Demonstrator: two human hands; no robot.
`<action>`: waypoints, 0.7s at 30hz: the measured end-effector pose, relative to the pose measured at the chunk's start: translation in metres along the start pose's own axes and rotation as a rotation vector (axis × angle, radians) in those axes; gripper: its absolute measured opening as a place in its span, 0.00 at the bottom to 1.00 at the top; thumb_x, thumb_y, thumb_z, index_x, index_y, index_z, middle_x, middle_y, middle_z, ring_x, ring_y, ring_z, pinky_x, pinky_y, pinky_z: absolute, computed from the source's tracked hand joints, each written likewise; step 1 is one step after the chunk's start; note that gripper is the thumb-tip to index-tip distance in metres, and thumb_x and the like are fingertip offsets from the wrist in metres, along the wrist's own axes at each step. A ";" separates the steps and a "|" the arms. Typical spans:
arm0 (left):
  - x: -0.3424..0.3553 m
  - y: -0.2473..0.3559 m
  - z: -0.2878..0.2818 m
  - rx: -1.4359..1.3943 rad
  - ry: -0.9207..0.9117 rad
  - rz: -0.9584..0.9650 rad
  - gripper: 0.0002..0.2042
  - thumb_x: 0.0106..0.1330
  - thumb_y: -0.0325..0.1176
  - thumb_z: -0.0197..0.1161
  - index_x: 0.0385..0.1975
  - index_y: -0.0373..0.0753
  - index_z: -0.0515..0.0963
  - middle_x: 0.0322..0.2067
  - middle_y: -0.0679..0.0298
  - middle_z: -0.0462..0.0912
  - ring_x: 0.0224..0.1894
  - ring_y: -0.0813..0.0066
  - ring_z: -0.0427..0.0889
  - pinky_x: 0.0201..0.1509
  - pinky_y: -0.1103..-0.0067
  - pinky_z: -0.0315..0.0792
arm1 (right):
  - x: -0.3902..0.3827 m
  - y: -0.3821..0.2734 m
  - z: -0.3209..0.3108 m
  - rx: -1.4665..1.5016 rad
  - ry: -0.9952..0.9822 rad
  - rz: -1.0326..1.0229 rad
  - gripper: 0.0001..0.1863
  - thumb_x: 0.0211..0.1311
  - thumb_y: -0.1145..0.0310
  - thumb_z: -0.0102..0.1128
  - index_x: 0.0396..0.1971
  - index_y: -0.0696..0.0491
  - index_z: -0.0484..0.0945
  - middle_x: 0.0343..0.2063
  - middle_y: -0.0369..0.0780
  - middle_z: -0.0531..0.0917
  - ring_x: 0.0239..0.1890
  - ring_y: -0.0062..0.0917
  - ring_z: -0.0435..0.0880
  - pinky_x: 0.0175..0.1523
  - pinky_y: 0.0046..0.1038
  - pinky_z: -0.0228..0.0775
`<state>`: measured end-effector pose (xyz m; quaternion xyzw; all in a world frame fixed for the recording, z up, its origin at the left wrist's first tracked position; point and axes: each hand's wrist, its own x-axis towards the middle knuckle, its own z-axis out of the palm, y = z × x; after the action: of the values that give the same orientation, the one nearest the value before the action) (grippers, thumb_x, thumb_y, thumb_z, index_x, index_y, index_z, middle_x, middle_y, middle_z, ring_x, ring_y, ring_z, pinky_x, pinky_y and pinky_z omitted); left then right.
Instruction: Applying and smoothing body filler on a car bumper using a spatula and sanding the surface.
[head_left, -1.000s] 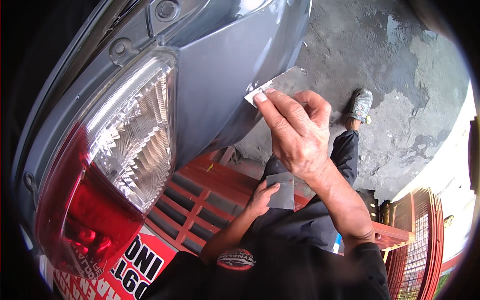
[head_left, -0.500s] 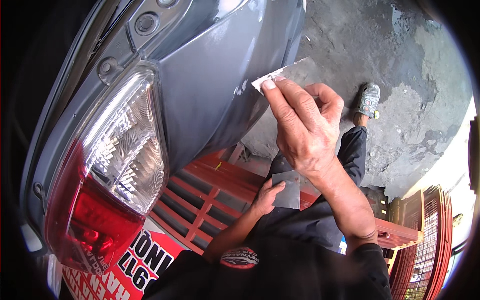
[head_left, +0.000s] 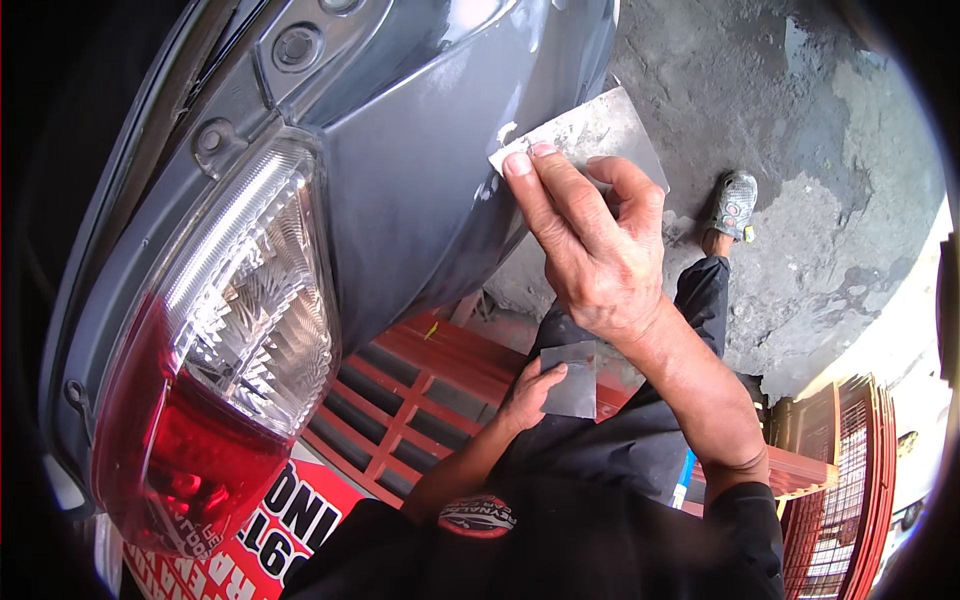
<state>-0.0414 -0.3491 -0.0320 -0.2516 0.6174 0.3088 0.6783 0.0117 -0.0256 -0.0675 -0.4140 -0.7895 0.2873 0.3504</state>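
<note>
My right hand (head_left: 605, 235) pinches a thin metal putty spreader (head_left: 615, 135), its face smeared with whitish filler. The spreader's long edge lies at the grey car body panel (head_left: 410, 180), where small white filler patches (head_left: 484, 188) show. I cannot tell how firmly it touches. Lower down, in front of my lap, my left hand (head_left: 530, 395) grips a second flat metal spreader (head_left: 572, 380) by its side, thumb on top. A clear and red tail light (head_left: 240, 300) sits in the car's corner, left of both hands.
Below the panel stands a red slatted metal frame (head_left: 400, 400). A red and white printed sign (head_left: 290, 530) lies beneath the tail light. Rough concrete floor (head_left: 800, 230) stretches to the right, with my shod foot (head_left: 735, 205) on it. A red wire-mesh rack (head_left: 845, 490) stands lower right.
My right hand has shifted slightly left, and its spreader has turned so its broad face shows, now against the panel. The left hand has barely moved.
</note>
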 end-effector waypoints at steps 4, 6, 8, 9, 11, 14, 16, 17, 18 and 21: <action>0.000 0.002 0.001 -0.025 0.014 -0.024 0.18 0.82 0.31 0.59 0.68 0.36 0.77 0.60 0.62 0.86 0.59 0.71 0.86 0.65 0.70 0.81 | 0.015 0.005 -0.014 0.006 -0.004 0.016 0.29 0.49 0.78 0.68 0.57 0.53 0.89 0.51 0.35 0.90 0.49 0.30 0.82 0.60 0.33 0.67; 0.000 0.001 0.001 -0.021 0.015 -0.018 0.18 0.82 0.31 0.60 0.68 0.36 0.77 0.59 0.62 0.86 0.59 0.72 0.86 0.65 0.70 0.81 | 0.023 0.003 -0.013 -0.037 -0.011 0.023 0.30 0.49 0.78 0.68 0.57 0.53 0.89 0.52 0.35 0.90 0.48 0.30 0.82 0.59 0.32 0.67; 0.001 0.003 0.003 -0.019 0.017 -0.009 0.17 0.82 0.30 0.60 0.67 0.36 0.78 0.59 0.62 0.86 0.59 0.72 0.86 0.65 0.70 0.81 | 0.019 -0.010 -0.013 -0.033 -0.064 0.081 0.30 0.47 0.76 0.68 0.56 0.53 0.90 0.54 0.36 0.89 0.49 0.33 0.80 0.60 0.32 0.68; 0.001 0.004 0.004 -0.013 0.033 -0.008 0.17 0.82 0.30 0.60 0.67 0.36 0.78 0.59 0.63 0.87 0.59 0.72 0.87 0.65 0.70 0.81 | 0.015 -0.013 -0.012 -0.018 -0.073 0.080 0.29 0.47 0.75 0.68 0.55 0.53 0.90 0.53 0.35 0.89 0.49 0.33 0.80 0.59 0.33 0.68; 0.000 0.004 0.003 -0.008 0.051 -0.005 0.17 0.82 0.30 0.61 0.67 0.36 0.78 0.58 0.63 0.87 0.58 0.72 0.87 0.65 0.70 0.81 | 0.013 -0.016 -0.015 -0.001 -0.084 0.078 0.29 0.47 0.75 0.68 0.55 0.53 0.90 0.53 0.35 0.89 0.50 0.34 0.80 0.59 0.33 0.68; 0.001 0.005 0.001 -0.015 0.031 -0.002 0.17 0.82 0.30 0.61 0.67 0.36 0.78 0.59 0.63 0.87 0.58 0.72 0.87 0.65 0.70 0.81 | 0.015 -0.005 -0.021 0.020 -0.102 0.054 0.29 0.48 0.76 0.69 0.57 0.53 0.89 0.52 0.35 0.89 0.49 0.33 0.80 0.59 0.33 0.68; 0.003 0.008 0.000 -0.011 0.032 -0.055 0.18 0.82 0.30 0.61 0.67 0.37 0.78 0.59 0.63 0.87 0.59 0.72 0.86 0.65 0.71 0.81 | 0.021 0.009 -0.015 -0.039 -0.025 0.062 0.31 0.50 0.78 0.69 0.59 0.54 0.88 0.52 0.35 0.89 0.47 0.32 0.81 0.59 0.34 0.68; 0.003 0.008 0.001 -0.004 0.027 -0.053 0.18 0.82 0.30 0.61 0.67 0.37 0.78 0.59 0.63 0.87 0.59 0.72 0.86 0.65 0.71 0.81 | 0.024 0.014 -0.013 -0.055 -0.012 0.076 0.32 0.51 0.80 0.69 0.61 0.54 0.86 0.52 0.36 0.90 0.46 0.31 0.82 0.59 0.34 0.68; 0.001 0.007 0.002 0.008 0.039 -0.043 0.18 0.82 0.30 0.60 0.68 0.37 0.78 0.59 0.63 0.86 0.59 0.72 0.86 0.65 0.71 0.81 | 0.023 0.011 -0.011 -0.061 -0.005 0.075 0.32 0.51 0.80 0.69 0.61 0.54 0.86 0.52 0.36 0.90 0.46 0.31 0.82 0.59 0.34 0.68; 0.000 0.011 0.001 0.018 0.045 -0.025 0.18 0.82 0.30 0.60 0.68 0.37 0.78 0.59 0.63 0.86 0.59 0.72 0.86 0.65 0.70 0.81 | 0.010 -0.005 -0.007 0.136 -0.058 0.139 0.32 0.48 0.82 0.68 0.59 0.54 0.88 0.52 0.37 0.89 0.44 0.31 0.80 0.59 0.35 0.68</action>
<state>-0.0489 -0.3405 -0.0315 -0.2600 0.6321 0.2890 0.6703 0.0105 -0.0179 -0.0567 -0.4347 -0.7473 0.3756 0.3340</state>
